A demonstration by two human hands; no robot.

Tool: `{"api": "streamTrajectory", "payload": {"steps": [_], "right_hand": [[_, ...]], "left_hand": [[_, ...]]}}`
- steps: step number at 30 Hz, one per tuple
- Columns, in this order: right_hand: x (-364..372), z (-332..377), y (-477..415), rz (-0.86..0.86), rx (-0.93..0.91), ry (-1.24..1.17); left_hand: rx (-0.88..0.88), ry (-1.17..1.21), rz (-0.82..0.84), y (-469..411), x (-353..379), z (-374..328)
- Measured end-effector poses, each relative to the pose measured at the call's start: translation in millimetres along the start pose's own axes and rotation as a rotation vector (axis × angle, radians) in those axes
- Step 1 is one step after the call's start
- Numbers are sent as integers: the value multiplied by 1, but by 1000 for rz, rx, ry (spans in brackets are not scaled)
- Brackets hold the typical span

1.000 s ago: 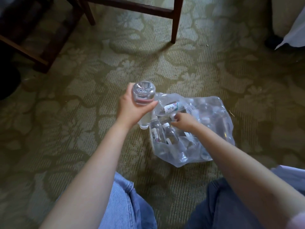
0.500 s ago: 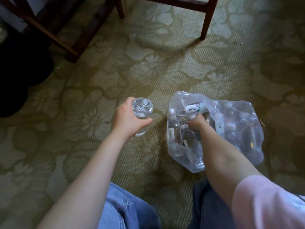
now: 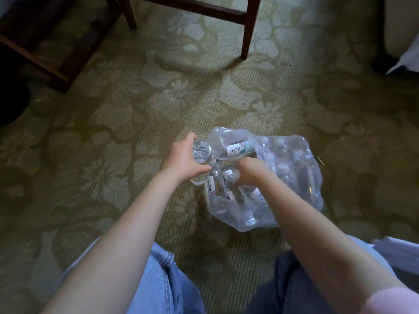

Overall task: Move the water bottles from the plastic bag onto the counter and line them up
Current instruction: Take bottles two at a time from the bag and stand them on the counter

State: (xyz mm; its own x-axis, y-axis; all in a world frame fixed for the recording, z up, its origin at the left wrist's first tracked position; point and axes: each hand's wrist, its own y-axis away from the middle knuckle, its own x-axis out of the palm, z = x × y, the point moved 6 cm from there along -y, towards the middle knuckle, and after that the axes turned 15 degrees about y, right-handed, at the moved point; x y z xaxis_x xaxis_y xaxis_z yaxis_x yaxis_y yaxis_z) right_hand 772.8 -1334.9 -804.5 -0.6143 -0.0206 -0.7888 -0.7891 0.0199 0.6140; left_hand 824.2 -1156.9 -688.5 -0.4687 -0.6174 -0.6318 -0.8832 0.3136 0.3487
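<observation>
Head view: olive-green carpet [image 3: 140,123] with a pale floral pattern underfoot, dark wooden chair legs [image 3: 247,30] along the top edge, a second dark wooden frame [image 3: 56,53] at top left, a scrap of white cloth [image 3: 405,62] at far right. No bench in sight.

Clear plastic bag [image 3: 294,177] lying on the carpet just right of centre, mouth open toward the near left, crammed with small water bottles [image 3: 235,149]; white caps and white labels with dark script showing through the film, one labelled bottle lying across the top of the opening, others standing or leaning below it. Exact count impossible through the crumpled plastic.

Left hand [image 3: 181,160] closed around a held bottle [image 3: 201,152], seen base-on, ribbed bottom facing the camera, cap end pointing down toward the carpet; bottle just outside the bag's left edge, touching or nearly touching the plastic, hard to tell which. Thumb wrapped under the near side, fingers curled over the far side.

Right hand [image 3: 251,172] reaching into the bag's mouth, fingers curled down among the bottle necks beside a white-capped bottle [image 3: 229,174]; whether clamped on one or merely resting on them cannot be told, fingertips hidden.

Blue denim knees [image 3: 163,279] at the bottom, a pink sleeve [image 3: 394,300] at bottom right, both forearms bare
</observation>
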Motion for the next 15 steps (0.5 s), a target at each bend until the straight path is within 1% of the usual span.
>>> {"api": "streamTrajectory", "payload": {"steps": [2,4,7,9,12,15], "right_hand": [[-8,-1,15,-82,-16,-26],[-14,-13,32,-138,13,-123],[-24,-30,60,-255,101,-290],[-33,-37,76,-347,171,-455],[-62,-44,98,-480,241,-677],[-105,-40,119,-562,237,-800]], "left_hand": [[2,-22,32,-4,8,-5],[3,-39,49,-7,14,-7],[-9,-46,64,-9,20,-10],[-29,-13,51,-9,20,-11],[-24,7,28,-6,11,-25],[-14,45,3,2,-14,-54]]}}
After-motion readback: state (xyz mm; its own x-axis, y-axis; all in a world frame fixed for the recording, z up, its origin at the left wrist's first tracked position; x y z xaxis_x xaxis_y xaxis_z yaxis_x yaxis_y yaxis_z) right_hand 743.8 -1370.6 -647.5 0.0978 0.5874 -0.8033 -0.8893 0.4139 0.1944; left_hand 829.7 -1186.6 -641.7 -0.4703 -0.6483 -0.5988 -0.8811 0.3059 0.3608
